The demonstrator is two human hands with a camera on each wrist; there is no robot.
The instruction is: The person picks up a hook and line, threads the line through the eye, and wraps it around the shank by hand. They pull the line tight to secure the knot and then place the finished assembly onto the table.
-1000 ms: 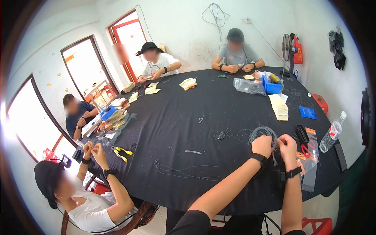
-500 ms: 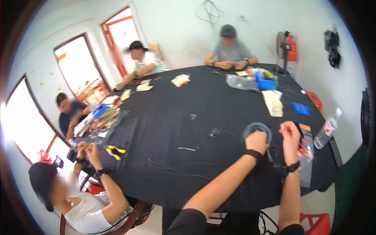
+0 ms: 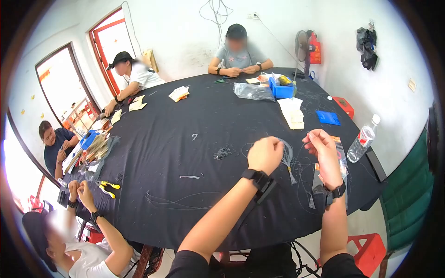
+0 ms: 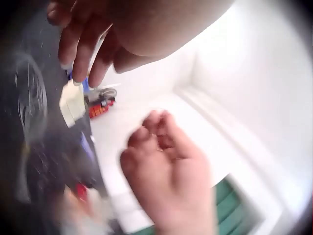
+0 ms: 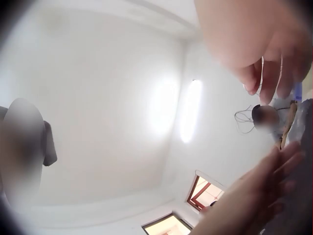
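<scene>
A bundle of thin grey strands (image 3: 288, 162), bound with a yellow tie, lies on the black cloth beside my left hand (image 3: 265, 155). That hand is over the bundle's left edge; in the left wrist view its fingers (image 4: 84, 49) hang loosely extended and apart. My right hand (image 3: 323, 150) is raised to the right of the bundle, thumb and fingertips together, with a thin strand seeming to run down from them. The left wrist view shows this right hand (image 4: 168, 171) with curled fingers; the strand is too fine to see there. Both hands (image 5: 274, 49) are apart from each other.
Dark small pieces (image 3: 225, 153) and long loose strands (image 3: 181, 200) lie left of my hands. At right are a water bottle (image 3: 363, 140), blue packet (image 3: 328, 117) and plastic bags (image 3: 340, 155). Cards (image 3: 291, 113) and a blue bin (image 3: 281, 88) lie farther back. Several people sit around.
My hands have separated from close together over the bundle. The right hand has moved off to the right, and more of the bundle shows. The head view has turned right.
</scene>
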